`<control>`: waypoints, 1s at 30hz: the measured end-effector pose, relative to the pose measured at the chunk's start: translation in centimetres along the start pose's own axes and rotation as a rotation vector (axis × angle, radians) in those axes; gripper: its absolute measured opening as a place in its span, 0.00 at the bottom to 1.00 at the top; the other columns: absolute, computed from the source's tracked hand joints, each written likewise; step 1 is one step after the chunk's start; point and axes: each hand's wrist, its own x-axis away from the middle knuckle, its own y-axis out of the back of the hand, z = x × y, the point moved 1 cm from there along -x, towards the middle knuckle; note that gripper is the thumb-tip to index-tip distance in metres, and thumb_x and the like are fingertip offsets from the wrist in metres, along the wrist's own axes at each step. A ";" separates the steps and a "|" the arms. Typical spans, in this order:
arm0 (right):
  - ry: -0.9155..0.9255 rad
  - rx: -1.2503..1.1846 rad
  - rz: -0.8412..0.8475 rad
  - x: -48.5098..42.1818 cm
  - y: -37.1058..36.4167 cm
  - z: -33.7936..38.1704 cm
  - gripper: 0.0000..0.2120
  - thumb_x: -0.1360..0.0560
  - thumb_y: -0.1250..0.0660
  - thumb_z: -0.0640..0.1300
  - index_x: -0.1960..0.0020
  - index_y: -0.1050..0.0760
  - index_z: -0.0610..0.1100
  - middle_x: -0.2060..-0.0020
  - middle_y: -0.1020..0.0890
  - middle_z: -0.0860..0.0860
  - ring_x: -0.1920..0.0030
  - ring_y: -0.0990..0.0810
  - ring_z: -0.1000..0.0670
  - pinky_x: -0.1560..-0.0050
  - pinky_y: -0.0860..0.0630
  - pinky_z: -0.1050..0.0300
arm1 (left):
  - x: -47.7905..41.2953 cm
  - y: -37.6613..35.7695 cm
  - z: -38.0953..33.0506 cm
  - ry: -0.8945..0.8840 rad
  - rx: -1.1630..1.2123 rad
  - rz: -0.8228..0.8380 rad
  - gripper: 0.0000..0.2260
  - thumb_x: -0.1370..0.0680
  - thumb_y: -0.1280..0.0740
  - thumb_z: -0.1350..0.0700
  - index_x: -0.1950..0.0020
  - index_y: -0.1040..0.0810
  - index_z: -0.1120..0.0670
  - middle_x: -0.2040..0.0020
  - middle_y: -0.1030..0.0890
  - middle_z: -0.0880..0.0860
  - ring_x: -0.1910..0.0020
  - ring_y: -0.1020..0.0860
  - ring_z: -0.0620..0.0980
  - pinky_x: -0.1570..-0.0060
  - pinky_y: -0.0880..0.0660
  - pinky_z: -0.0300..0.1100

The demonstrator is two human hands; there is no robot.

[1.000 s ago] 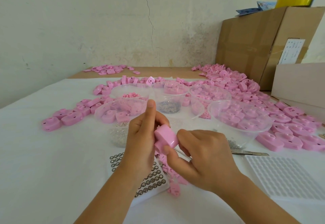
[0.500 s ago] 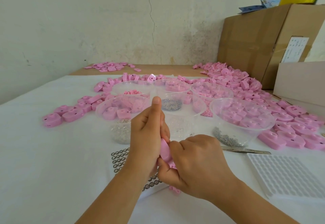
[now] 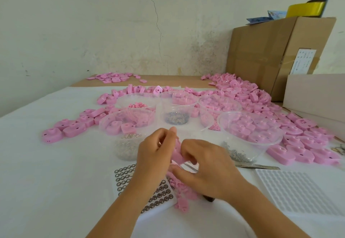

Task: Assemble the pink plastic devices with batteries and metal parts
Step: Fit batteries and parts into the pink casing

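Both hands meet over the white table near its front. My left hand [image 3: 155, 155] grips a pink plastic device [image 3: 178, 155] from the left, fingers curled round it. My right hand [image 3: 207, 168] pinches the same device from the right, thumb underneath. Most of the device is hidden between the fingers. Under the hands lies a white tray of round button batteries [image 3: 158, 196] and a small heap of pink plastic pieces [image 3: 182, 191]. A clear cup of small metal parts [image 3: 127, 148] stands just left of my left hand.
Several clear bowls [image 3: 250, 131] with pink parts and metal bits [image 3: 177, 118] stand behind the hands. Pink devices [image 3: 302, 144] are piled at right and left. Metal tweezers [image 3: 259, 166] and an empty white grid tray [image 3: 298, 191] lie right. Cardboard boxes [image 3: 270, 54] stand at back right.
The hands have sunk lower toward the battery tray. The left forefinger, earlier raised straight, has curled down, and the device has turned and is more hidden between the fingers.
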 end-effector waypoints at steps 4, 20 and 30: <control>-0.264 -0.544 0.022 -0.6 2.0 -2.9 0.08 0.30 0.31 0.45 0.53 0.27 0.51 0.64 0.22 0.55 0.62 0.22 0.57 0.59 0.23 0.62 | -0.5 0.7 0.2 0.024 0.060 0.074 0.08 0.22 0.38 0.55 0.57 0.21 0.49 0.73 0.23 0.43 0.75 0.27 0.38 0.76 0.32 0.31; -0.129 -0.113 0.138 -0.2 1.9 -3.2 0.11 0.33 0.28 0.49 0.57 0.18 0.42 0.69 0.17 0.51 0.67 0.20 0.55 0.61 0.21 0.58 | -0.5 0.6 0.2 -0.126 -0.079 0.145 0.11 0.22 0.36 0.58 0.59 0.19 0.45 0.67 0.19 0.53 0.72 0.28 0.39 0.72 0.33 0.30; -0.339 -0.479 0.176 -1.6 4.2 -1.8 0.18 0.35 0.24 0.52 0.48 0.23 0.51 0.56 0.18 0.56 0.59 0.18 0.56 0.62 0.22 0.64 | -0.6 1.0 -2.7 0.198 0.355 0.048 0.08 0.32 0.28 0.51 0.64 0.18 0.55 0.74 0.23 0.48 0.77 0.28 0.43 0.78 0.31 0.33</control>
